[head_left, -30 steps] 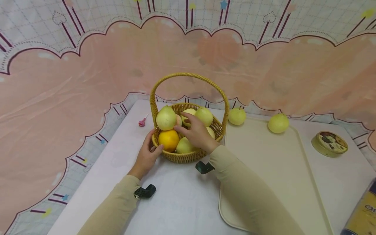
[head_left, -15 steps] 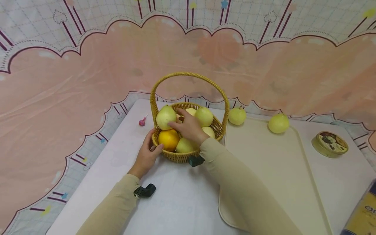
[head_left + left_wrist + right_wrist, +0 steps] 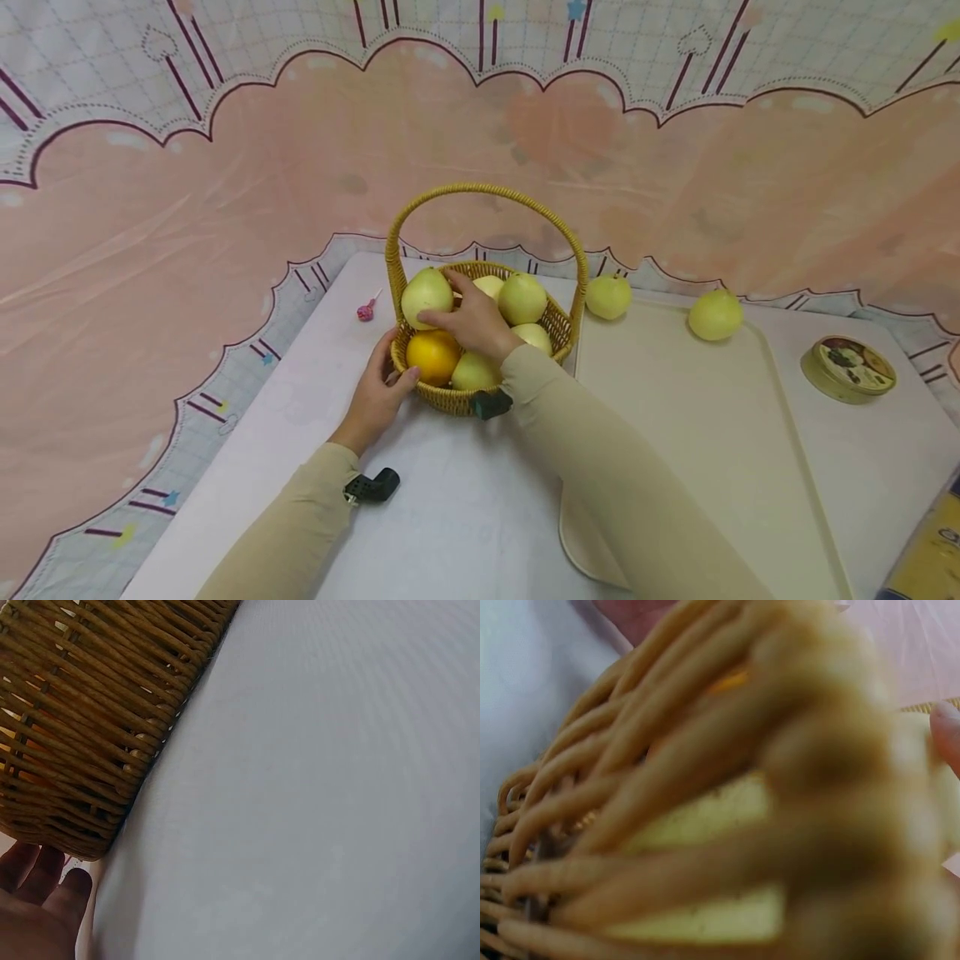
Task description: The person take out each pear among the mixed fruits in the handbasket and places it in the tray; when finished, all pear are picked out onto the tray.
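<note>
A woven wicker basket (image 3: 452,403) with a tall arched handle stands on the table, filled with several pale green pears and an orange (image 3: 432,357). My left hand (image 3: 372,404) holds the basket's left side, thumb by the rim near the orange. In the left wrist view its fingers (image 3: 54,874) lie against the wicker. Reaching in over the fruit, my right hand (image 3: 480,321) grips the upper left pear (image 3: 426,292), thumb in front and fingers at its right and back. The right wrist view is mostly blurred wicker (image 3: 705,765), with the thumb at the right edge.
A pink lollipop (image 3: 365,312) lies left of the basket. To the right is a cream tray (image 3: 690,433), with one pear (image 3: 608,297) by its back left corner and another pear (image 3: 715,315) at its back edge. Further right are a round tin (image 3: 847,368) and a yellow package (image 3: 930,542).
My right hand has moved left and its thumb and fingers have come round the upper left pear. The left hand keeps its hold on the basket.
</note>
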`<state>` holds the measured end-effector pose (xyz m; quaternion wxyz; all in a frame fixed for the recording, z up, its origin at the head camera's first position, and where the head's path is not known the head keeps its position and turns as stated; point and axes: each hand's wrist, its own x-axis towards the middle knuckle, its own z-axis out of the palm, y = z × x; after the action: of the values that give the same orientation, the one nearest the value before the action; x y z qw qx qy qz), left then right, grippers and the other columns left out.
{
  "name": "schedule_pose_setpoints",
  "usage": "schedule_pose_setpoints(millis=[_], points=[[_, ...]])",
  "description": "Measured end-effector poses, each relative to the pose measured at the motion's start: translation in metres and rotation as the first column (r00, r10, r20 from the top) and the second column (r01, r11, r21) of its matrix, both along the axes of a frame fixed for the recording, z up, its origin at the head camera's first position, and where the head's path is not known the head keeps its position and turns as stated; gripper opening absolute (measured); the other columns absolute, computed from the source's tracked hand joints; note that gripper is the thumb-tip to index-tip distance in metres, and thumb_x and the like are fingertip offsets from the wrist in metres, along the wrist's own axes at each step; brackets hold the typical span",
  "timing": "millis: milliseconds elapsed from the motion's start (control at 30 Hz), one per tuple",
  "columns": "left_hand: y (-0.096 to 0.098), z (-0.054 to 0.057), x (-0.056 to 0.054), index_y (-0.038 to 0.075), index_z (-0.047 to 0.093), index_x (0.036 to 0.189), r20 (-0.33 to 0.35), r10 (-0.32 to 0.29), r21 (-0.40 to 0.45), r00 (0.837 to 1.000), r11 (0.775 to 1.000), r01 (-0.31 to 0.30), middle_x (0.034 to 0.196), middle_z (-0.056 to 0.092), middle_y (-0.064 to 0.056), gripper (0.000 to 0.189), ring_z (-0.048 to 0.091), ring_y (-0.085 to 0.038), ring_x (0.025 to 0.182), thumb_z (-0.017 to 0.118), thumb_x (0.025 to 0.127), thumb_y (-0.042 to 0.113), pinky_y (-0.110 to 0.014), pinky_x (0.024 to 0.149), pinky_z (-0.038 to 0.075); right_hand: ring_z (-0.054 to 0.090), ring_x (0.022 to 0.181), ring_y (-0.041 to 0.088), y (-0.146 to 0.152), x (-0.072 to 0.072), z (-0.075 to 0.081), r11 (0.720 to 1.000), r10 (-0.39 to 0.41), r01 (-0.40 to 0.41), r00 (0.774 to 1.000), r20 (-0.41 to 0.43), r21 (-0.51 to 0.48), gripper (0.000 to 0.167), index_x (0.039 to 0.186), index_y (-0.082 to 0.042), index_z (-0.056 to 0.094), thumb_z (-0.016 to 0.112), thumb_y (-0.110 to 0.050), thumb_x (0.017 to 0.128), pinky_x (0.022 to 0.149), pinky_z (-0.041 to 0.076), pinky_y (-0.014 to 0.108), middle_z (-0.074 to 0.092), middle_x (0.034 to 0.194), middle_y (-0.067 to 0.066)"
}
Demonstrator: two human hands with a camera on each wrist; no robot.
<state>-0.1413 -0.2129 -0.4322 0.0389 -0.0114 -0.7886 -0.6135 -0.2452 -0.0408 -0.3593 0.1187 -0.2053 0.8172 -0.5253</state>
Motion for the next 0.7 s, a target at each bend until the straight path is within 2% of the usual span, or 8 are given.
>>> schedule_pose_setpoints(millis=[267, 500, 700], points=[[0.001, -0.001, -0.001, 0.013, 0.015, 0.161, 0.002, -0.009, 0.0, 1.0, 1.0, 0.009, 0.163, 0.021, -0.014, 0.074, 0.028, -0.033, 0.146, 0.059, 0.102, 0.021, -0.048, 0.118, 0.026, 0.055, 0.123, 0.024, 0.004, 0.002, 0.004, 0.999, 0.001, 0.002, 0.998, -0.062, 0.053, 0.081, 0.156, -0.016, 0.033, 0.075, -0.036, 0.09, 0.095, 0.053, 0.036, 0.05, 0.145, 0.01], [0.001, -0.001, -0.001, 0.011, 0.015, 0.16, -0.02, -0.014, 0.012, 1.0, 1.0, 0.014, 0.163, 0.021, -0.016, 0.074, 0.029, -0.034, 0.145, 0.059, 0.102, 0.019, -0.048, 0.118, 0.027, 0.054, 0.123, 0.025, 0.02, 0.012, 0.015, 1.0, 0.025, -0.023, 0.99, -0.139, 0.017, 0.077, 0.153, -0.014, 0.037, 0.076, -0.03, 0.09, 0.09, 0.055, 0.036, 0.049, 0.145, 0.007], [-0.001, -0.002, 0.001, 0.011, 0.016, 0.16, -0.024, -0.004, 0.012, 1.0, 1.0, 0.004, 0.163, 0.022, -0.015, 0.073, 0.029, -0.033, 0.145, 0.058, 0.102, 0.017, -0.048, 0.118, 0.027, 0.05, 0.129, 0.031, 0.036, 0.02, 0.02, 0.999, 0.041, -0.042, 0.988, -0.151, 0.0, 0.077, 0.154, -0.011, 0.037, 0.078, -0.025, 0.089, 0.094, 0.054, 0.038, 0.044, 0.15, 0.008]])
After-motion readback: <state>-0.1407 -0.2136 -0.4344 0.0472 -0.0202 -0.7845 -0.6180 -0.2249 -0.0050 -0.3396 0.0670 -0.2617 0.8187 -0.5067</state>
